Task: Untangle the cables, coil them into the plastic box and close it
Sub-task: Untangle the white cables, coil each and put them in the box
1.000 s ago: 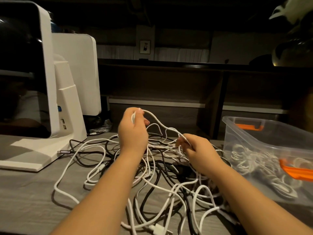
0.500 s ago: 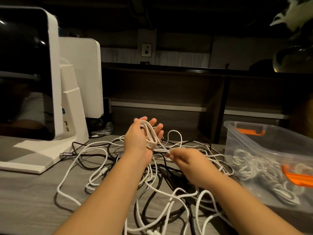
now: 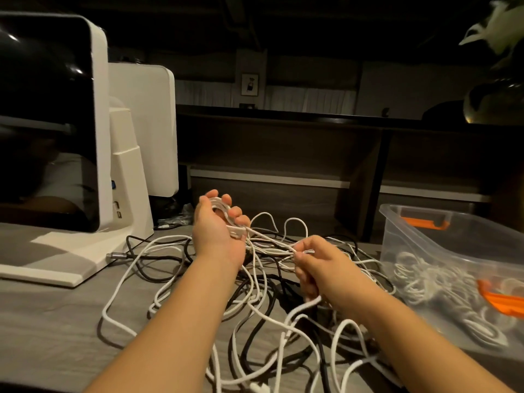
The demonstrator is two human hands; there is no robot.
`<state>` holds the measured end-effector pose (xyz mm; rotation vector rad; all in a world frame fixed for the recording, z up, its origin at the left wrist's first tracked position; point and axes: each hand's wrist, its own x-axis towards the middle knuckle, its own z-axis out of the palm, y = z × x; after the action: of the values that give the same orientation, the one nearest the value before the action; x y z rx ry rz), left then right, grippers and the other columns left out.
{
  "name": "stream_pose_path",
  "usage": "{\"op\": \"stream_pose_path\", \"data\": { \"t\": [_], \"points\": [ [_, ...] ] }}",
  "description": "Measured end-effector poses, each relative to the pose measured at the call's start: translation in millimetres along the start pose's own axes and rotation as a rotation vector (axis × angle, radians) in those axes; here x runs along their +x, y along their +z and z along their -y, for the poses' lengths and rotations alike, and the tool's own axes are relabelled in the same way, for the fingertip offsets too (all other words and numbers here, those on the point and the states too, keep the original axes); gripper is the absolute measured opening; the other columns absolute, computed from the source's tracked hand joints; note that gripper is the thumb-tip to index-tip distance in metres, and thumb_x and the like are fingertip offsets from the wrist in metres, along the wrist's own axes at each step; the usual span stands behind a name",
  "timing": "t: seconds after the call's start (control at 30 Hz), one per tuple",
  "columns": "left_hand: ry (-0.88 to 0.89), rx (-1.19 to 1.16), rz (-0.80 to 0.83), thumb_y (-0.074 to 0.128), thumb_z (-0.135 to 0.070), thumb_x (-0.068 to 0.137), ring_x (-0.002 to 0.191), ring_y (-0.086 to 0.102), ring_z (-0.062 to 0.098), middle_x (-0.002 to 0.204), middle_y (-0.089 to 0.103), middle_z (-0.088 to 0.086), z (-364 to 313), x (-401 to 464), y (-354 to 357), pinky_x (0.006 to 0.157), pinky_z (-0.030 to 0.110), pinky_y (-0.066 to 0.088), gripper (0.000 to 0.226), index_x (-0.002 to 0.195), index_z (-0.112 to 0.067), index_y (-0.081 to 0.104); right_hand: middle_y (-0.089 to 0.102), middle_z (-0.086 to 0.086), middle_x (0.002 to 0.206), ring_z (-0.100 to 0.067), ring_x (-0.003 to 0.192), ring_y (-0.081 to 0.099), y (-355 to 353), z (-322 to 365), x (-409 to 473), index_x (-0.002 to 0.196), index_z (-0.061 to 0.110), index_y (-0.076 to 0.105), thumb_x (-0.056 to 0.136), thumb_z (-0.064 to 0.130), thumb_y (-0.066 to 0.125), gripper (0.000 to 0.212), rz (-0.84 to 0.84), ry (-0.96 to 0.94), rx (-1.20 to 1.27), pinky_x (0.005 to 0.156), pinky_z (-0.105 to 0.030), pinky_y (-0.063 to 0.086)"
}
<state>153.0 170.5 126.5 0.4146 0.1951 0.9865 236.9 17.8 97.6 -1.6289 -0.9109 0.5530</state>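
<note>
Change: right hand (image 3: 320,265) has drawn its strand farther from the left.
Left hand (image 3: 218,231): white cable (image 3: 224,212) looped round its fingers.
Right hand: pinching that cable.
Tangle (image 3: 255,302): table centre.
Plastic box (image 3: 453,251): three o'clock, open.

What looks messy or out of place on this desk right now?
The tangled cables, white and black, sprawl across the desk beside the plastic box. Nothing looks spilled or broken.
</note>
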Motion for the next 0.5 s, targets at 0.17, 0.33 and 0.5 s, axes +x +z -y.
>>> {"op": "stream_pose_path", "data": {
  "t": [0.17, 0.33, 0.5],
  "points": [
    [0.175, 0.157, -0.077, 0.041, -0.029, 0.107, 0.048, 0.043, 0.007, 0.083, 0.061, 0.001, 0, 0, -1, 0.043, 0.019, 0.032, 0.019, 0.099, -0.026, 0.059, 0.049, -0.002, 0.060, -0.005, 0.039, 0.033, -6, 5, 1, 0.099, 0.005, 0.059, 0.103, 0.001, 0.037, 0.022, 0.130, 0.227, 0.317, 0.032, -0.015, 0.027],
    [0.129, 0.169, -0.049, 0.044, -0.052, 0.102, 0.047, 0.041, 0.006, 0.073, 0.060, -0.001, 0, -5, 2, 0.043, 0.019, 0.030, 0.034, 0.092, -0.023, 0.058, 0.036, 0.002, 0.058, -0.008, 0.042, 0.028, -5, 2, -2, 0.094, 0.012, 0.064, 0.104, 0.015, 0.040, 0.027, 0.089, 0.173, -0.122, 0.038, -0.019, 0.021],
    [0.085, 0.107, -0.060, 0.036, -0.050, 0.105, 0.044, 0.035, 0.007, 0.066, 0.057, -0.002, -4, -4, 1, 0.042, 0.019, 0.025, 0.040, 0.086, -0.022, 0.057, 0.062, 0.000, 0.068, -0.019, 0.058, 0.056, -3, 7, -10, 0.091, 0.027, 0.068, 0.097, 0.044, 0.054, 0.023, 0.077, -0.089, -0.544, 0.059, -0.025, 0.048]
  ]
}}
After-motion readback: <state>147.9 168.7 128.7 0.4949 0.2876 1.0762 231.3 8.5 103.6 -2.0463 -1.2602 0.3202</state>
